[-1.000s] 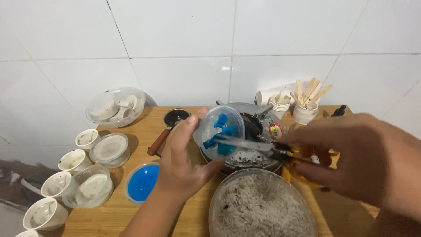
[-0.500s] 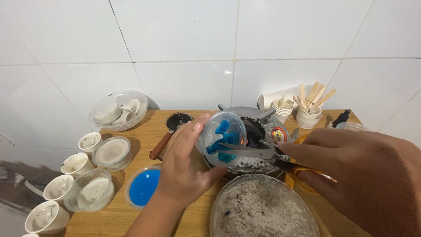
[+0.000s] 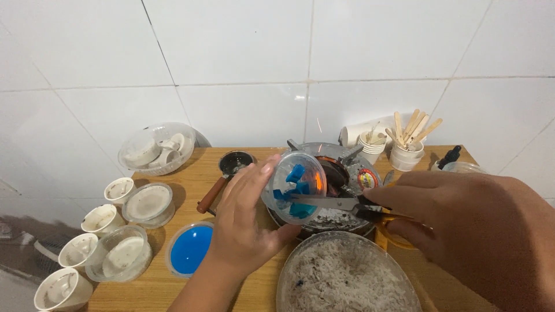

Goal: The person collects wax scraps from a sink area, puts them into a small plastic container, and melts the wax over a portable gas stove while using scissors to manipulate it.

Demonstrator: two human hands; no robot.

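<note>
Cutting blue bits in a clear cup

Holding a small clear cup (image 3: 297, 186) tipped on its side, the left hand (image 3: 245, 222) wraps its fingers and thumb around it. Blue pieces (image 3: 293, 189) sit inside the cup. The cup is up in the air, over a round metal stove (image 3: 335, 190) with ash in it. The right hand (image 3: 462, 231) is closed around the yellow handles of scissors (image 3: 341, 203), and the blades poke into the cup's mouth. Just below sits a big bowl of grey ash (image 3: 344, 274). A lid with blue stuff (image 3: 189, 248) lies on the wooden table (image 3: 191, 167). White paper cups (image 3: 98, 218) stand at the left edge. A cup of wooden sticks (image 3: 407, 144) stands at the back.
</note>
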